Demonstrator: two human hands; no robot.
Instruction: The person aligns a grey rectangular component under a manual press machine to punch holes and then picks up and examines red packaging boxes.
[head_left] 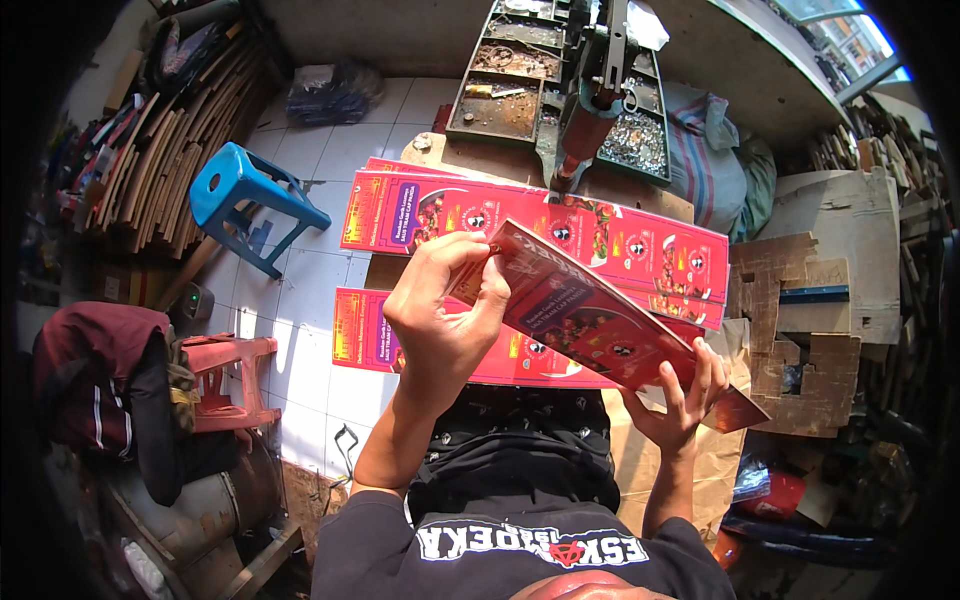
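A long red printed cardboard panel (585, 325) is held up at a slant in front of me. My left hand (445, 295) pinches its upper left corner between thumb and fingers; whether a small piece is also in that pinch, I cannot make out. Toward the other end, my right hand (682, 395) grips the panel's lower edge with thumb and fingers. Beyond it lies a stack of similar red panels (380, 210), under the foot of a metal press (585, 135). Another red panel pile (360, 340) lies nearer me, partly hidden by my left hand and the held panel.
Divided metal trays (505, 105) with small metal parts flank the press. A blue plastic stool (245, 195) and a red stool (225, 380) stand at left. Cardboard sheets are stacked at far left, with cut cardboard (800, 330) and a woven sack (700, 150) at right.
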